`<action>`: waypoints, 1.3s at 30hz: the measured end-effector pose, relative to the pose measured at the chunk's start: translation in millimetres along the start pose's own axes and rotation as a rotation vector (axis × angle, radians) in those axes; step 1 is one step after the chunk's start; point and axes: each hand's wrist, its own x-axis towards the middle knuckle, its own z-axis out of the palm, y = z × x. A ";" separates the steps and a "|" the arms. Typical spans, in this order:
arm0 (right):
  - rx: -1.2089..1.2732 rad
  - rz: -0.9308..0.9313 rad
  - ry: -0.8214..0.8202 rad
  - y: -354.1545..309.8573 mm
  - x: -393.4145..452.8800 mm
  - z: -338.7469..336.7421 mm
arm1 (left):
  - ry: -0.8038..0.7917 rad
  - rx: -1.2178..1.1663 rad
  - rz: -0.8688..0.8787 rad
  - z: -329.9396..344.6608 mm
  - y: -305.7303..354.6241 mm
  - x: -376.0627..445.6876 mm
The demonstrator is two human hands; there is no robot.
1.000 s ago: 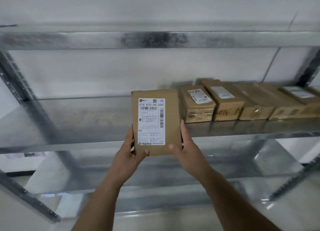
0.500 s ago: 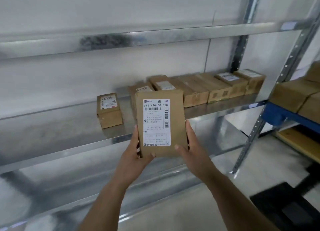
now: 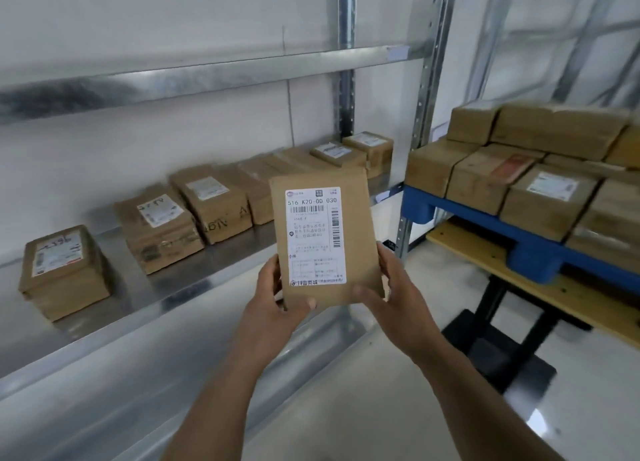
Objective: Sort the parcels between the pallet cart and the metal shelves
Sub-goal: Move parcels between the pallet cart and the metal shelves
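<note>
A flat brown parcel (image 3: 356,218) with a white shipping label stands upright in front of me. My left hand (image 3: 273,308) grips its lower left corner and my right hand (image 3: 398,294) grips its lower right edge. Behind it the metal shelf (image 3: 145,287) carries a row of brown parcels, with one box (image 3: 62,273) apart at the far left. To the right, the pallet cart (image 3: 540,252), a blue pallet on a yellow deck, holds several stacked brown parcels (image 3: 550,197).
A perforated shelf upright (image 3: 420,121) stands between the shelf and the cart. The cart's black frame (image 3: 498,325) rests on the pale floor at lower right. A lower metal shelf (image 3: 104,401) lies under my arms.
My view has swung to the right, bringing the pallet cart and its parcels into sight. The parcel stays held upright in both hands.
</note>
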 end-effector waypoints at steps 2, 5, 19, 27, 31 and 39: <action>0.042 0.007 0.038 8.4 0.6 -13.0 | -0.051 0.001 0.024 14.6 5.5 10.7; 0.022 0.058 0.086 23.7 2.9 -35.6 | -0.129 0.015 0.062 39.4 17.8 27.2; -0.095 0.112 0.408 82.9 45.7 -201.1 | -0.423 0.020 0.244 200.2 96.1 143.5; -0.121 0.054 0.588 95.8 78.7 -301.4 | -0.539 -0.096 0.397 294.2 157.8 208.8; -0.127 0.005 0.665 106.1 88.2 -348.5 | -0.590 -0.113 0.510 344.0 185.8 227.6; -0.163 -0.060 0.841 122.9 57.7 -440.5 | -0.683 0.018 0.730 459.5 240.3 232.8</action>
